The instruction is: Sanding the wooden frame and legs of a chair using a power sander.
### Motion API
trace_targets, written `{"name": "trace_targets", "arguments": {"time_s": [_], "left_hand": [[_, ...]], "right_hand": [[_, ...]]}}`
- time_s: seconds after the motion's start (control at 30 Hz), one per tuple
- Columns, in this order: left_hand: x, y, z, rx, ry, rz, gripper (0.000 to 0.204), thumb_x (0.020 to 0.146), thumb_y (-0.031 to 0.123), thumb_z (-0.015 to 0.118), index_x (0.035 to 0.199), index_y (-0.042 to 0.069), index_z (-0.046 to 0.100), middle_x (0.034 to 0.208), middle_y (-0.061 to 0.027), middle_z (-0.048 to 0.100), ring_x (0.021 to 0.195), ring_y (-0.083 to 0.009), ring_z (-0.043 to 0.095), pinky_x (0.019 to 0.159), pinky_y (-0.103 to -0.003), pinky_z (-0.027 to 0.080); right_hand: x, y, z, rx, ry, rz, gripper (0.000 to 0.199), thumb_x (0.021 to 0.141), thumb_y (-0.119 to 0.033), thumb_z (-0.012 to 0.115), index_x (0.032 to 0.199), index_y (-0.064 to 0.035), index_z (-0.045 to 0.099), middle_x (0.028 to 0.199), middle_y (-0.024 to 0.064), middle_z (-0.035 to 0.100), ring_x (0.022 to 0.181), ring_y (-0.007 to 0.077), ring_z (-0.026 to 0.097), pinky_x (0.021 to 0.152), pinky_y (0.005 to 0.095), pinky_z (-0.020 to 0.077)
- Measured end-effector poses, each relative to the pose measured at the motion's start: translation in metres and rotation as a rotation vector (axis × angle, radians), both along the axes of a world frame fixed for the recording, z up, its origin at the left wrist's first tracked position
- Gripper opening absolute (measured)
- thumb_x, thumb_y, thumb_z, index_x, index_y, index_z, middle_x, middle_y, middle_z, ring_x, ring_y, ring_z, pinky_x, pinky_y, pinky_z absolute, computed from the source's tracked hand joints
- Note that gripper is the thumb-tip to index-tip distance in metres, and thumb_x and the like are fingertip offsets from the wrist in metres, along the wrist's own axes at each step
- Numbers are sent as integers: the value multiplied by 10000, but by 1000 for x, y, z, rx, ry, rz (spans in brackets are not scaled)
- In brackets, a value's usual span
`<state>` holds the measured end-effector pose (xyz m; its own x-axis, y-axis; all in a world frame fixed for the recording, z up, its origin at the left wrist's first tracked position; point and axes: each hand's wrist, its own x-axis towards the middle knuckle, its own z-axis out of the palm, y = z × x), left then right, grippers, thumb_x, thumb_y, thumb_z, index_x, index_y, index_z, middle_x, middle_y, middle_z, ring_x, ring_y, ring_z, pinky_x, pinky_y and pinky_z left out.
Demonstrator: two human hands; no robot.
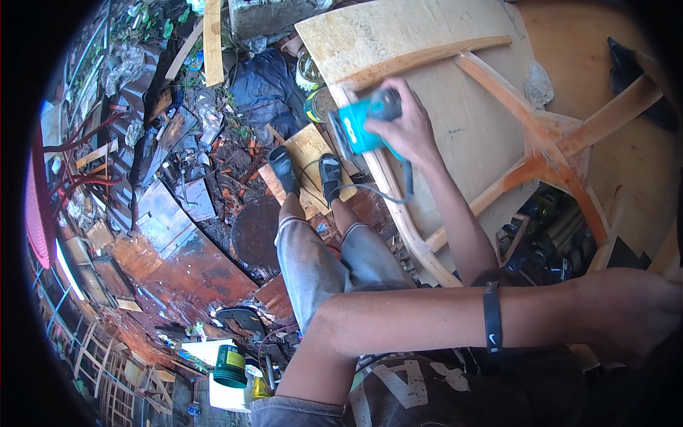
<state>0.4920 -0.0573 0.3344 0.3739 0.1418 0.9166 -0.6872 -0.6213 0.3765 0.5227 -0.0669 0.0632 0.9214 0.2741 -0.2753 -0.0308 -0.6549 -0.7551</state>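
Note:
In my right hand (409,128) is a teal power sander (363,124), slightly smeared by motion. Its flat base faces left, at the long curved wooden rail (398,203); whether it touches the wood I cannot make out. A grey cord (407,181) loops down from the tool. My left arm crosses in front of my body, and my left hand (633,313) is at the far right, fingers curled beside a wooden strip (669,252). The dark rim hides its fingertips. Between my hands lies a large plywood panel (420,78) with crossing wooden braces (551,153).
My feet stand on a plywood scrap (313,153). Rubble, wood offcuts and a dark plastic bag (263,89) cover the ground. Paint cans (320,103) stand near the panel's left edge. Worn boards (185,245) lie at left, a green container (230,366) at lower left.

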Motion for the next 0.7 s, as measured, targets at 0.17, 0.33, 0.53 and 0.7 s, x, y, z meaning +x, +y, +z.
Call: {"name": "trace_targets", "arguments": {"time_s": [0.17,0.33,0.53,0.7], "left_hand": [[10,2,0,289,-369,-514,228,964,187,576,1141,81,673,1143,-26,698,1161,-244,632,1063,-437,436],[21,14,-5,192,-253,-788,225,965,183,561,1145,95,663,1138,-37,691,1146,-246,634,1030,-430,449],[40,32,-8,61,-107,-1143,223,967,177,537,1151,116,648,1130,-53,681,1124,-249,639,980,-419,469],[53,41,-20,-69,41,-1423,224,969,172,518,1156,134,636,1124,-67,672,1105,-251,643,939,-409,485]], "right_hand": [[-3,8,1,-51,148,-150,637,659,-277,807,1222,-137,543,1121,184,610,1086,350,616,936,447,497],[3,27,-1,81,88,-215,678,642,-325,807,1242,-155,540,1116,182,598,1090,365,611,925,451,496],[-3,32,5,-154,177,-286,630,648,-192,814,1219,-157,548,1067,148,575,1028,349,610,895,448,498],[1,26,9,8,224,-300,621,655,-181,806,1216,-146,542,1122,144,577,1065,350,602,903,439,495]]}}
